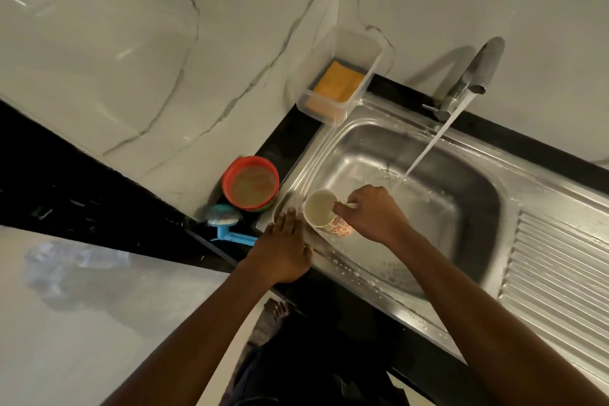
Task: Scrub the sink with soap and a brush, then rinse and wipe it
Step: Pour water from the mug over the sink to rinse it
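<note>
The right hand (pixel 372 212) holds a cup (pixel 324 212) over the sink (pixel 461 208), mid-frame. The left hand (pixel 283 250) lies flat on the rim. Water runs from the tap (pixel 468 79). A blue brush (pixel 227 224) lies on the black table (pixel 286 142).

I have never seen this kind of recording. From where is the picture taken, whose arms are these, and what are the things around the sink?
There is no machine here. A person wears a wide-angle camera on the head, so the one picture looks down along their own two arms.

The right hand holds a white cup with red flowers, tilted over the steel sink. The left hand lies with straight fingers on the sink's near left rim, beside the cup. The tap is running, and its stream falls into the basin to the right of the cup.

On the dark counter left of the sink stand stacked bowls, the top one orange, and a blue brush lies in front of them. In the corner, a clear plastic box holds a yellow sponge.
</note>
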Motion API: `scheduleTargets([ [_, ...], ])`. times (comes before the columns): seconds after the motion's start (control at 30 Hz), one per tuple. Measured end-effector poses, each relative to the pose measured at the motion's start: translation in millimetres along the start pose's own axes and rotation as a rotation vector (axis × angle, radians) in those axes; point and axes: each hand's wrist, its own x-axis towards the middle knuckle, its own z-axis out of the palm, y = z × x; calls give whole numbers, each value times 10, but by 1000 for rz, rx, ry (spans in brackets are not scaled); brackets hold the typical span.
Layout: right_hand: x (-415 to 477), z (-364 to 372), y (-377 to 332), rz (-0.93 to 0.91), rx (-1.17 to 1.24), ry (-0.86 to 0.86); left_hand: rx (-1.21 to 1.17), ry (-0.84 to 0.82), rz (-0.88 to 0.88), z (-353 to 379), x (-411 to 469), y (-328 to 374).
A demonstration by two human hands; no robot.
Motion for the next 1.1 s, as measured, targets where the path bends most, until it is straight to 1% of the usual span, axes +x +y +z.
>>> scheduleTargets([
  [0.07,-4,-28,64,46,1,7,8,-52,47,-26,3,-80],
  [0.13,11,-40,85,94,-6,33,15,-53,77,-63,34,-131],
  [0.23,86,-5,21,137,-13,88,43,36,112,-106,173,-115],
  [0.33,194,62,-116,133,-17,131,23,135,135,-111,371,-63],
  [0.47,261,94,-200,139,-6,137,39,157,114,-66,461,-26],
  [0.63,205,99,55,202,54,129,115,220,96,63,498,-22],
  [0.77,253,4,179,248,92,103,178,256,78,-70,699,40],
  [0.87,380,-78,109,242,69,111,196,269,78,-231,865,75],
  [1.0,540,-139,-60,171,-12,158,188,294,51,-339,1054,104],
  [1.1,607,-159,-39,154,0,152,211,325,55,-330,1142,101],
])
